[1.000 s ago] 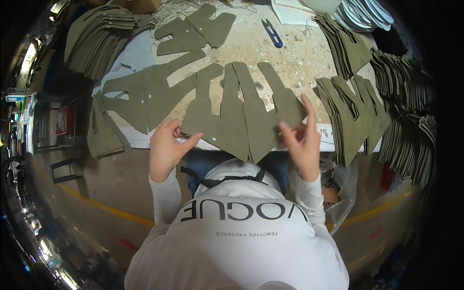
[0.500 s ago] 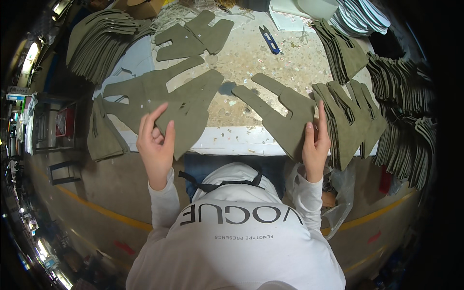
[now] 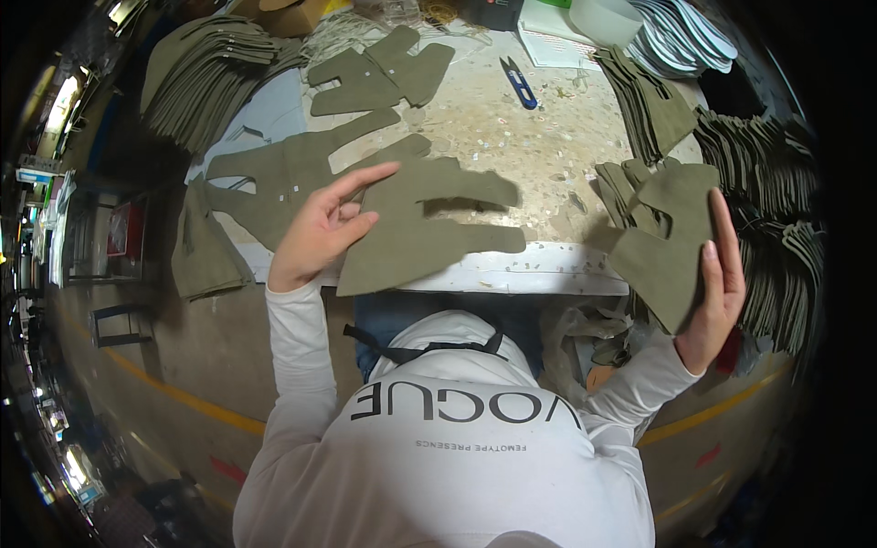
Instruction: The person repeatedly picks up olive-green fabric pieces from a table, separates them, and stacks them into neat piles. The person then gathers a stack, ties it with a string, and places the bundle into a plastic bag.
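My left hand (image 3: 320, 233) is at the left edge of an olive-green cut fabric piece (image 3: 393, 247), pinching it with the thumb on top. Two strips of this piece point right above the tabletop. On the right, my right hand (image 3: 717, 297) grips the outer edge of another olive fabric piece (image 3: 671, 256), thumb on its face. That piece is tilted over a small pile of similar pieces (image 3: 617, 187), which it partly covers. More olive pieces (image 3: 283, 169) lie flat beyond my left hand, partly covered by the held one.
Blue thread snips (image 3: 519, 84) lie at the back of the speckled table (image 3: 493, 137). Stacks of olive pieces stand at the far left (image 3: 196, 82) and right (image 3: 767, 164). A folded stack (image 3: 210, 247) overhangs the front left edge. Pale-blue sheets (image 3: 681, 41) and a white roll (image 3: 605, 20) sit behind.
My right hand has moved right and now holds a piece over the right-hand pile. The piece formerly by my right hand seems now in my left, strips pointing right.
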`<state>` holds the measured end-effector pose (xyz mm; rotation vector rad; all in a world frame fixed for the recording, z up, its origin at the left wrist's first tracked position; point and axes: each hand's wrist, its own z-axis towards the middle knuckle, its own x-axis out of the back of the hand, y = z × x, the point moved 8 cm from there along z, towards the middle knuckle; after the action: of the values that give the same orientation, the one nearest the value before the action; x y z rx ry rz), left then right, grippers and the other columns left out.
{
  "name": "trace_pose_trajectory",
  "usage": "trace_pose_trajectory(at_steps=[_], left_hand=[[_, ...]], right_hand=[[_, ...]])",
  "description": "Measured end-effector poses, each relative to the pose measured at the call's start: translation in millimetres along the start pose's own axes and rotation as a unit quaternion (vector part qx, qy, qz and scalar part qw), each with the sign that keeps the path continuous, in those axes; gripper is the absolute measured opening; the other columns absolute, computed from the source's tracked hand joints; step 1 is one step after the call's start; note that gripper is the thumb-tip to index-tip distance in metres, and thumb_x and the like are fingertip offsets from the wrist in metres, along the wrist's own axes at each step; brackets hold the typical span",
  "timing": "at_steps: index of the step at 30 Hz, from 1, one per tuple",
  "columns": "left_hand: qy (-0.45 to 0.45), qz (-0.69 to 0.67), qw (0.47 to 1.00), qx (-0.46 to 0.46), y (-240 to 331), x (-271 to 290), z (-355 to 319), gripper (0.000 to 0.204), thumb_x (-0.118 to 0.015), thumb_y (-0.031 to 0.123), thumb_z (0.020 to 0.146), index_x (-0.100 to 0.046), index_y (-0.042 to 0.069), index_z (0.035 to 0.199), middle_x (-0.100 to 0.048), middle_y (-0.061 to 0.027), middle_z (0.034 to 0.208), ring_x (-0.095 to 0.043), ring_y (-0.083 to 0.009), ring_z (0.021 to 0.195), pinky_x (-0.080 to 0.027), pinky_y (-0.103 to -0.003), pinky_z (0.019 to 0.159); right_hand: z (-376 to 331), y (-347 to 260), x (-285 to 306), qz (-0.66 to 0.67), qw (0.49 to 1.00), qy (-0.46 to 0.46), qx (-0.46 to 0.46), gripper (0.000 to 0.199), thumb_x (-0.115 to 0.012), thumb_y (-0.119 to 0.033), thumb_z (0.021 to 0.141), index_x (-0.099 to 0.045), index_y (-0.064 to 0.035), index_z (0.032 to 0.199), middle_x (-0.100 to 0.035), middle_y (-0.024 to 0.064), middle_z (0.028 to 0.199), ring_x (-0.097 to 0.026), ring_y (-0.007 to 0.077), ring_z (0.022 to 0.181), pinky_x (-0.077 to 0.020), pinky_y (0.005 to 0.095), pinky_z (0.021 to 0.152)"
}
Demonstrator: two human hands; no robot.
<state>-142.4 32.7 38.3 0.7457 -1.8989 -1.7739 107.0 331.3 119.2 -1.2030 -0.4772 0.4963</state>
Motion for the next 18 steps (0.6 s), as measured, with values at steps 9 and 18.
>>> trace_pose_trajectory(at_steps=[9, 18], left_hand=[[0.302, 0.271, 0.914, 0.020, -48, 30, -83, 0.025, -0.071, 0.000, 0.085, -0.070, -0.002, 0.109, -0.065, -0.0031, 0.082, -0.057, -0.0032, 0.067, -0.047, -0.017, 0.060], [0.288, 0.222, 0.931, 0.019, -46, 44, -76, 0.029, -0.059, 0.002, 0.092, -0.064, 0.003, 0.121, -0.071, -0.0095, 0.084, -0.068, -0.0103, 0.070, -0.052, -0.023, 0.062]], right_hand=[[-13, -16, -95, 0.102, 0.978, -0.185, -0.009, 0.051, -0.053, -0.009, 0.090, -0.047, 0.0125, 0.136, -0.051, 0.0224, 0.141, -0.047, 0.0246, 0.133, -0.0281, 0.0325, 0.113], [-21, 67, -179, 0.008, 0.937, -0.349, -0.022, 0.047, -0.053, 0.001, 0.091, -0.051, 0.0001, 0.138, -0.055, 0.0134, 0.136, -0.054, 0.0191, 0.120, -0.0408, 0.0277, 0.101]])
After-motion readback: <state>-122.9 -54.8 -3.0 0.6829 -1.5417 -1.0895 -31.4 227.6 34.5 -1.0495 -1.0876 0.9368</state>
